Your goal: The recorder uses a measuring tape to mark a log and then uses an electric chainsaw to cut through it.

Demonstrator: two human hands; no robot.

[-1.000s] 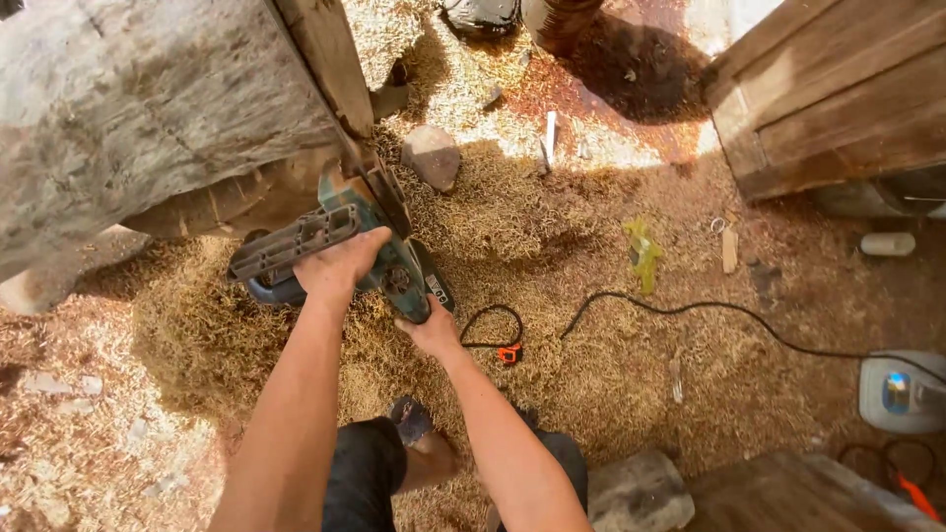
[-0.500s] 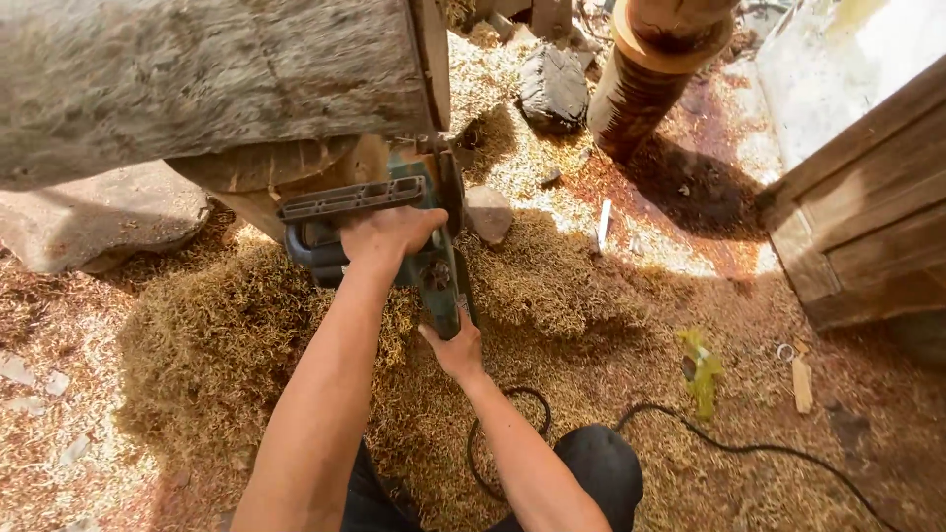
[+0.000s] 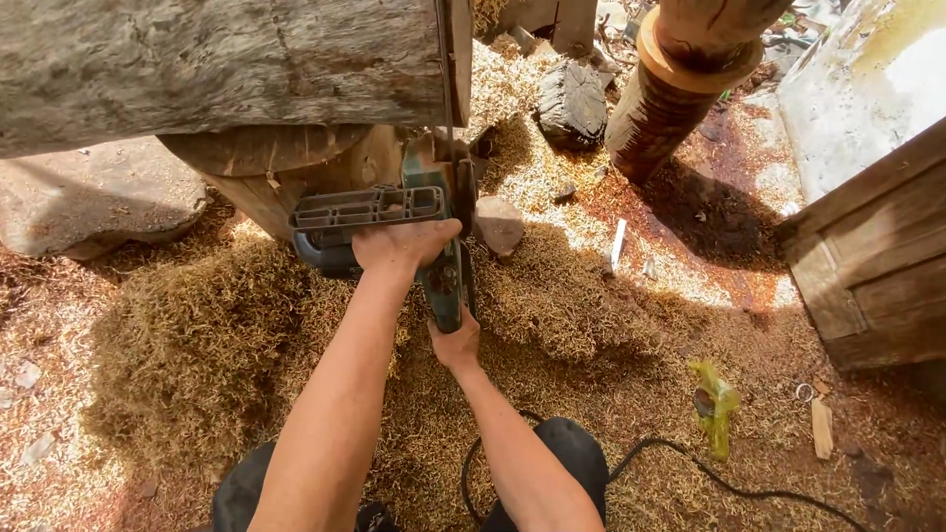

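The electric chainsaw [image 3: 394, 232] sits in the upper middle of the frame, its dark green body pressed against the end of a big grey log [image 3: 217, 69] that fills the upper left. The left hand [image 3: 402, 246] is wrapped tightly over the saw's front handle, just below a grey ribbed guard, with the knuckles facing up. The right hand [image 3: 455, 345] is closed around the rear handle, lower in the middle of the frame, just beneath the saw's body. Both bare forearms run down to the bottom edge, where dark trousers show.

The saw's bar goes up into a narrow cut in the log, near the log's right end; the chain itself is too hidden to make out. Under the log stands a round wooden block [image 3: 296, 167]. A thick heap of yellow sawdust [image 3: 197, 345] covers the ground in the left and centre. A black cable [image 3: 729, 483] snakes across the lower right. A small stone [image 3: 500, 225] lies just right of the saw, and a reddish carved post [image 3: 680, 79] stands in the upper right. A wooden crate [image 3: 877, 266] fills the right edge.
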